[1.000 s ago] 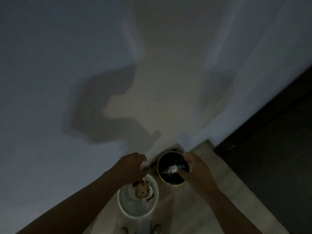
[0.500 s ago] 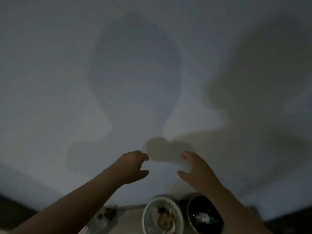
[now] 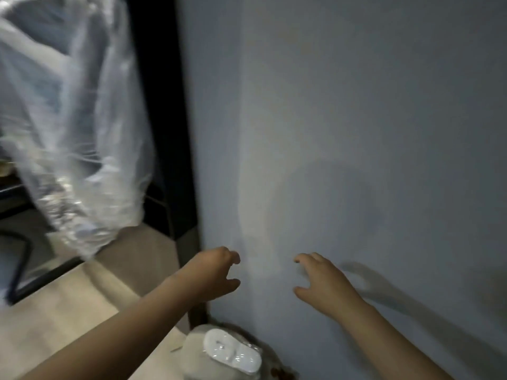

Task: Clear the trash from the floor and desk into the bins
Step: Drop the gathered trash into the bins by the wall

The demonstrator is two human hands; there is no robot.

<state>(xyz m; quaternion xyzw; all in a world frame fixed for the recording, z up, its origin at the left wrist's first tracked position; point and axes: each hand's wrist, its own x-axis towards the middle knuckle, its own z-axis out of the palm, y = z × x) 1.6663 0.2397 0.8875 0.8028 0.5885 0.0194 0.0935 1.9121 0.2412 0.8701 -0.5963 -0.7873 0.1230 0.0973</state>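
Clear plastic bag (image 3: pixel 74 138) is a motion-blurred smear, running off the top and left edges. White plastic tray (image 3: pixel 233 352) low down, the pale thing (image 3: pixel 196 352) under it cut by the bottom edge, unidentifiable.

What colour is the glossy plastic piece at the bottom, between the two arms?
The plastic piece is white, seen best in the head view.

Two arms in view, both the camera wearer's. Left forearm (image 3: pixel 123 330), to the left of the grey wall (image 3: pixel 356 133), is bare along its whole visible length. Right forearm (image 3: pixel 389 341), in front of that wall, is likewise bare. Left hand (image 3: pixel 215 272) and right hand (image 3: pixel 325 283) are uncovered to the fingers (image 3: pixel 304 257). Finer surface detail is lost to dim light and blur.
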